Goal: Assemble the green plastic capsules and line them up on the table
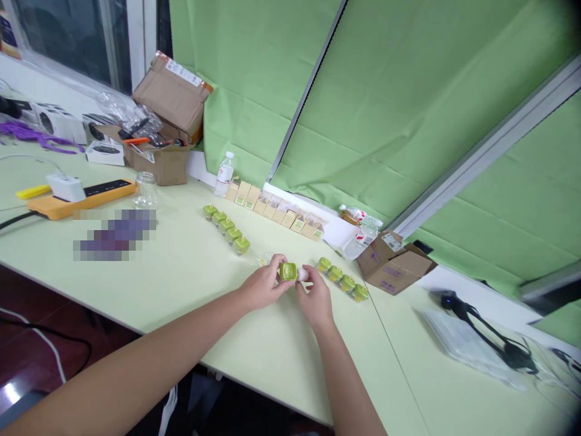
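Above the table's near middle, my left hand (264, 284) is closed around a small green square lid or cup (288, 272), its open or recessed face turned toward me. My right hand (316, 301) pinches a small pale, rounded piece (302, 275) right beside it. Whether the two pieces touch is hard to make out. Behind my left fingers a small clear item (269, 259) shows in part. To the right of my hands runs a row of small clear containers with green lids (348, 283); a similar green-lidded row (226, 226) lies to the left.
Small beige boxes (272, 209) line the wall, with a water bottle (224, 175) at their left end. Lying bottles (362, 237) and a cardboard box (393, 266) stand right. A glass jar (146, 191), an orange power strip (100, 195) and an open carton (157, 163) occupy the left.
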Action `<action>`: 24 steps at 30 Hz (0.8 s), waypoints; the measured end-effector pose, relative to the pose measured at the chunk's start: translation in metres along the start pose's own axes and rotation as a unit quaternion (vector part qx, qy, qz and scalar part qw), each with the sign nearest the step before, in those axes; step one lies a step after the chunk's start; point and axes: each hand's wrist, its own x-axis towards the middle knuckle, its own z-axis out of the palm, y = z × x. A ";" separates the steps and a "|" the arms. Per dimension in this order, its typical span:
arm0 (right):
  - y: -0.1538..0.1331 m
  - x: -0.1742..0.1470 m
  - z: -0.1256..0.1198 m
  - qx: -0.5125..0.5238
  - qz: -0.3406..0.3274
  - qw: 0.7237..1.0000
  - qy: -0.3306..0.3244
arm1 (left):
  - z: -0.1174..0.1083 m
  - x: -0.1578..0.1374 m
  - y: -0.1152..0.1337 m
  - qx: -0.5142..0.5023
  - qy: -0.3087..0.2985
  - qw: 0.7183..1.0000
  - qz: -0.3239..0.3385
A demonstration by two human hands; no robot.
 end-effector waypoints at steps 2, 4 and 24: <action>0.003 -0.001 0.000 -0.031 -0.003 0.998 -0.047 | 0.000 0.000 0.000 0.004 0.003 1.000 0.003; 0.007 -0.002 0.001 -0.050 -0.003 0.995 -0.088 | 0.000 0.000 0.000 0.011 0.007 1.000 0.008; -0.013 -0.002 0.002 0.059 -0.054 0.996 -0.038 | 0.003 -0.001 -0.003 -0.010 -0.037 0.998 0.044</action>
